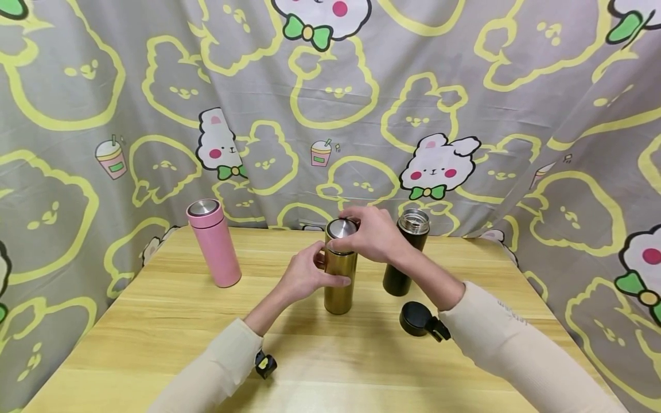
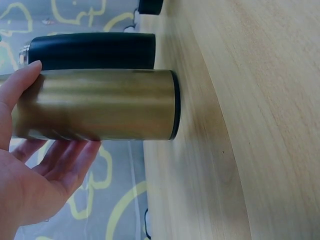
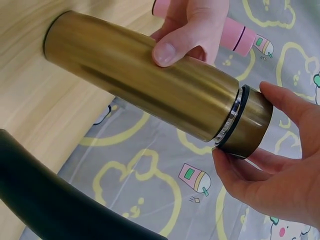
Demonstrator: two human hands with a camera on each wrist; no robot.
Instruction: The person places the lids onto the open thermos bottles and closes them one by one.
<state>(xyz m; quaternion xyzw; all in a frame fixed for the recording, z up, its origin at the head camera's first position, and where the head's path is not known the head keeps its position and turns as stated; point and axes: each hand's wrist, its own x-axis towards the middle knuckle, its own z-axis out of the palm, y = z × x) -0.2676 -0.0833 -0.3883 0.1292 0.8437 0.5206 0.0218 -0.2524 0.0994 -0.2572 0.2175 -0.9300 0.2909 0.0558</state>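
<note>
A gold thermos bottle [image 1: 338, 299] stands upright on the table in front of me. My left hand [image 1: 304, 276] grips its body around the upper half, thumb across the near side in the head view. From above, my right hand [image 1: 376, 234] holds the bottle's gold lid [image 3: 254, 125], which has a silver top, between thumb and fingers. The right wrist view shows a narrow gap with a shiny metal neck between lid and body. A black thermos bottle [image 1: 399, 278], lidless with its steel mouth bare, stands just to the right, partly behind my right forearm.
A black lid [image 1: 415, 317] lies on the wooden table [image 1: 155, 350] in front of the black bottle, close to my right sleeve. Far left stands a pink thermos bottle [image 1: 217, 252] with its lid on. A patterned curtain [image 1: 248, 97] hangs behind the table's back edge.
</note>
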